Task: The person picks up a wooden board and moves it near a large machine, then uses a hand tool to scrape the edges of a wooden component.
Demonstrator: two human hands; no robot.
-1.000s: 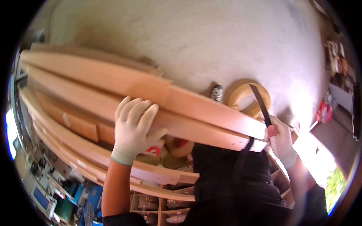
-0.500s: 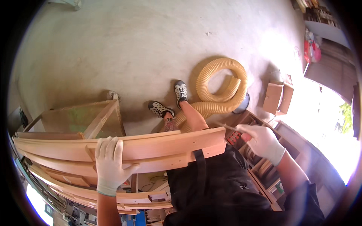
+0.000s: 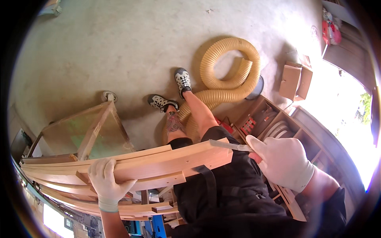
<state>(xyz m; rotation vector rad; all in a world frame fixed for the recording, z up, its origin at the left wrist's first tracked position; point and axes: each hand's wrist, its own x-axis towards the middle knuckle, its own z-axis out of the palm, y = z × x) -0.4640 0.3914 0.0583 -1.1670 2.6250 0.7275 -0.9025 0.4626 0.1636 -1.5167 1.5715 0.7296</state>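
Note:
My left hand (image 3: 105, 183), in a white glove, is closed over a long pale wooden board (image 3: 166, 162), fingers over its upper edge and thumb lower down. The board belongs to a stack of wooden pieces and reaches in front of my body. My right hand (image 3: 282, 160), also gloved, grips a slim knife-like tool (image 3: 228, 146) with a flat grey metal blade. Its blade lies at the board's right end, on or just over the corner. Most of the tool's handle is hidden in the glove, so its exact kind is unclear.
A coiled yellow ribbed hose (image 3: 208, 96) lies on the concrete floor beyond my feet. To the right stand a compartmented wooden cabinet (image 3: 295, 126) and an open cardboard box (image 3: 291, 81). A wooden frame on casters (image 3: 93, 131) is at the left, against the boards.
My right hand has brought the blade from beyond the board's end onto its right corner. My left hand keeps its grip on the board. The view has shifted.

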